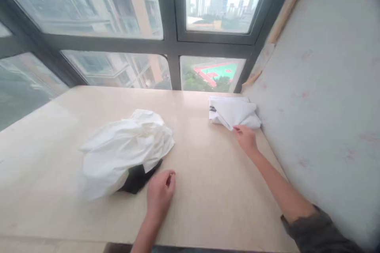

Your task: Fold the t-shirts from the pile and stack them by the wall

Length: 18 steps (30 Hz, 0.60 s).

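Note:
A folded white cloth [233, 113] lies at the far right of the pale wooden table [208, 182], close to the wall. My right hand [246, 138] reaches out to it, fingertips touching its near edge, fingers loosely curled with nothing gripped. A crumpled white garment [124, 150] is heaped left of centre, partly covering a black cloth [138, 178]. My left hand [160, 193] rests on the table just right of the black cloth, fingers loosely bent, holding nothing.
Large windows with dark frames [172, 43] run along the table's far edge, looking down on buildings and a sports court. A pale wall [320, 87] bounds the table on the right. The table's near edge runs along the bottom of the view.

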{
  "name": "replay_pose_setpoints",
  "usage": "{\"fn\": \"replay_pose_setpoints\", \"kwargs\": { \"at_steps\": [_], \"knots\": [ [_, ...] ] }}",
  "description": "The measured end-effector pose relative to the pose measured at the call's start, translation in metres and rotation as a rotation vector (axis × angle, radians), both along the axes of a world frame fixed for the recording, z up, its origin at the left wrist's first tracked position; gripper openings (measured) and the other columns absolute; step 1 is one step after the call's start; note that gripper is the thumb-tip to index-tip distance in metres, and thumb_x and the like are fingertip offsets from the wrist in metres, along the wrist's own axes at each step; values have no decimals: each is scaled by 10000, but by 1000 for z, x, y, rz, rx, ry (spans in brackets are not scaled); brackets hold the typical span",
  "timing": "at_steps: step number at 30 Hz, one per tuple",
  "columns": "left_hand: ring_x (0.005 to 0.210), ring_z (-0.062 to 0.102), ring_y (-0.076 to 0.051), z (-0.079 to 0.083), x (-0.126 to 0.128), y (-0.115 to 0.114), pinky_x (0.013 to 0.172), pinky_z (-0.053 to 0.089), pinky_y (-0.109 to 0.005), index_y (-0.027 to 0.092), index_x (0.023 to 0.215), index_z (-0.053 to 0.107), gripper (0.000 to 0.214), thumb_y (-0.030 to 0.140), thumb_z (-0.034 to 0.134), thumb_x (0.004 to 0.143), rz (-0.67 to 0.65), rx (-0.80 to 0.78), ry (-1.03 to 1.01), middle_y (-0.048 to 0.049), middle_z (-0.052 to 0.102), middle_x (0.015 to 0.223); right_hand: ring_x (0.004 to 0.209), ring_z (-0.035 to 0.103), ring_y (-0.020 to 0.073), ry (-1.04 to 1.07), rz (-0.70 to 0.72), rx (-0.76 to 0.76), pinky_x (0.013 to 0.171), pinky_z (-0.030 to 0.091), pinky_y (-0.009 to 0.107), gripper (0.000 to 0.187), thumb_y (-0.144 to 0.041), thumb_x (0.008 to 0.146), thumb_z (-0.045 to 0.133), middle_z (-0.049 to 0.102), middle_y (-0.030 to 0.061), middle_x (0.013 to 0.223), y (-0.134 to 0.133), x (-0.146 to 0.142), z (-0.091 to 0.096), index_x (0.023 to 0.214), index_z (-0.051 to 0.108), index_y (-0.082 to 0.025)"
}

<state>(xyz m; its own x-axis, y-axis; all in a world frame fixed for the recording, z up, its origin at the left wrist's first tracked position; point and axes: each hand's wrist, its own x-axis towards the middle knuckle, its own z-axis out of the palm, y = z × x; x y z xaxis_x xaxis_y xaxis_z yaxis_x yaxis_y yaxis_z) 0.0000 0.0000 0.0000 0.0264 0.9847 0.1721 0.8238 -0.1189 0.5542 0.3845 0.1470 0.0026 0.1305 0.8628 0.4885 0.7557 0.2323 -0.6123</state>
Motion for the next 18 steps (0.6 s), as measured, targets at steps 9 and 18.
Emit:
{"fn": "replay_pose_setpoints", "kwargs": {
  "at_steps": [9, 18],
  "knots": [
    [685, 644, -148, 15, 65, 36, 657, 475, -267, 187, 955, 647, 165, 199, 490, 906, -98, 22, -26, -1, 696, 785, 803, 676, 223, 213, -78, -141, 770, 540, 358, 275, -348, 840, 524, 738, 107, 908, -44, -13, -37, 898, 726, -172],
    [1003, 615, -200, 50, 218, 149, 843, 467, -328, 213, 1130, 628, 221, 255, 528, 938, -417, 181, 120, -76, 650, 1155, 800, 663, 216, 267, -54, -180, 784, 529, 356, 239, -308, 813, 537, 735, 88, 916, -42, -14, -26, 896, 720, -178]
  ]
}}
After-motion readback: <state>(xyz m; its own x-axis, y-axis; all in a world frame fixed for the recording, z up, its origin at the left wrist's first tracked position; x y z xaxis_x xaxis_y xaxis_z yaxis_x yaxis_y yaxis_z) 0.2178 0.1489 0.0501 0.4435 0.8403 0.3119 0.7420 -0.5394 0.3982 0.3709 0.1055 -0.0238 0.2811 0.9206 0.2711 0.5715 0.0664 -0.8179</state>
